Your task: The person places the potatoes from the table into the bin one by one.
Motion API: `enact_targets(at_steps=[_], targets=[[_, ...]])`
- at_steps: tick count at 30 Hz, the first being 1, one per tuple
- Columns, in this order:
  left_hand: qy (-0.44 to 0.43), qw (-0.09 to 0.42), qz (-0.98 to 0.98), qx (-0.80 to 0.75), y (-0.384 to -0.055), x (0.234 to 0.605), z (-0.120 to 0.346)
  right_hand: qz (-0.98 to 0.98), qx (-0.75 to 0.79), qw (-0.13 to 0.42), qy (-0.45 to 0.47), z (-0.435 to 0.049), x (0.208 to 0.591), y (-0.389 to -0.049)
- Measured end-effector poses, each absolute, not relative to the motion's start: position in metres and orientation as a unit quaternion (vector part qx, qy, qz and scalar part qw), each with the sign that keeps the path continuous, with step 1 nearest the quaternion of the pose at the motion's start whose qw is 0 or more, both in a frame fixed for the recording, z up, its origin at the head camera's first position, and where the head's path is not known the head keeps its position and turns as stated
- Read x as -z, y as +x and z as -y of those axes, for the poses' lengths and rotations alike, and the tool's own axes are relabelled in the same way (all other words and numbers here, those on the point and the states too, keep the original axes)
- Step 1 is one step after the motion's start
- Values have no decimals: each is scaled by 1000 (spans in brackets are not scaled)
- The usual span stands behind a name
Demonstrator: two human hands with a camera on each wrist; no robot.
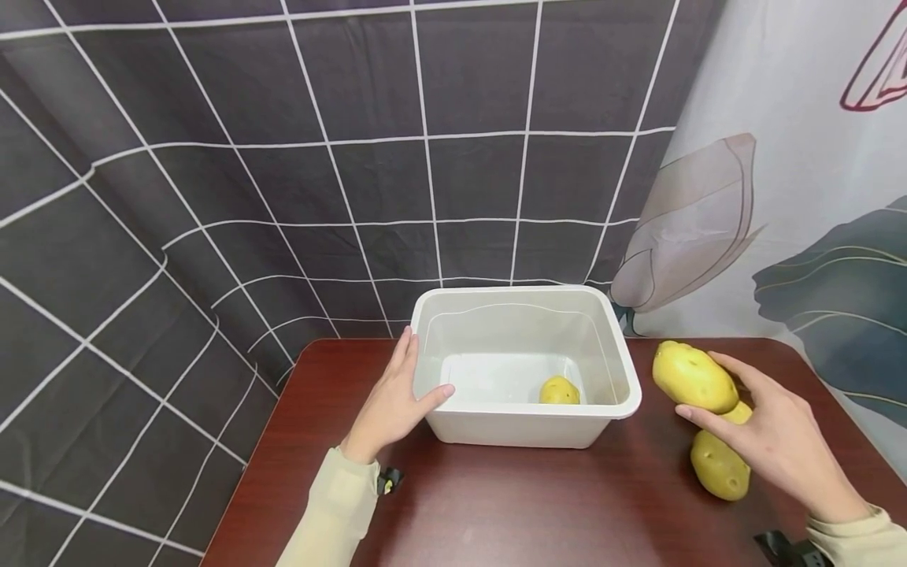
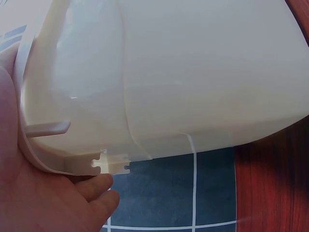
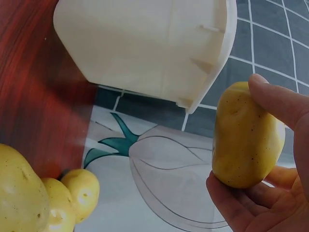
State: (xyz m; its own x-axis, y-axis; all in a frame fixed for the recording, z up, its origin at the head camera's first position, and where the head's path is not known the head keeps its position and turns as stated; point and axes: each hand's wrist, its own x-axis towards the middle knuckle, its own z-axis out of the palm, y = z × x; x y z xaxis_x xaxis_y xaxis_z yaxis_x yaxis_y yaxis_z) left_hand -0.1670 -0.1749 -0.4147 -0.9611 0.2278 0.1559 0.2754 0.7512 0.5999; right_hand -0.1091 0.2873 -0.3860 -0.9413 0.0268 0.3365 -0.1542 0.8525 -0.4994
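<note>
From my end, I see the right hand (image 1: 782, 437) pinching a yellow potato (image 1: 693, 376) between thumb and fingertips, held clear of the surface and to the left of the palm. I'd judge it firm, fairly weighty for its bulk and not fragile, though its smooth, rounded skin could slide in a light pinch; the flanks around its middle, away from the rounded ends, look the best place to take hold. Below that hand, partly hidden by it, more potatoes (image 1: 720, 466) rest on the dark red table (image 1: 524, 504); the right wrist view shows three close together. The left hand (image 1: 390, 402) is spread, fingers laid fairly straight along the outside of a white bin (image 1: 510, 431), thumb apart over the near corner of its rim; I can't tell how hard it presses. The bin, left of the right hand, looks like light, slightly flexible plastic, best steadied by that rim. Inside I make out a single potato (image 1: 560, 390) on its floor, toward the right hand's side.
</note>
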Motion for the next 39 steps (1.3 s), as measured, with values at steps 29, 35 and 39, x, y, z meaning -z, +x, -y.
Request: enact_targets(at_steps=[29, 35, 39], targets=[[-134, 36, 935, 328, -165, 412, 174, 939, -291, 172, 65, -263, 371, -116], [-134, 33, 935, 326, -165, 413, 174, 937, -292, 177, 72, -259, 370, -117], [-134, 33, 935, 327, -165, 413, 174, 934, -295, 185, 80, -258, 369, -119]])
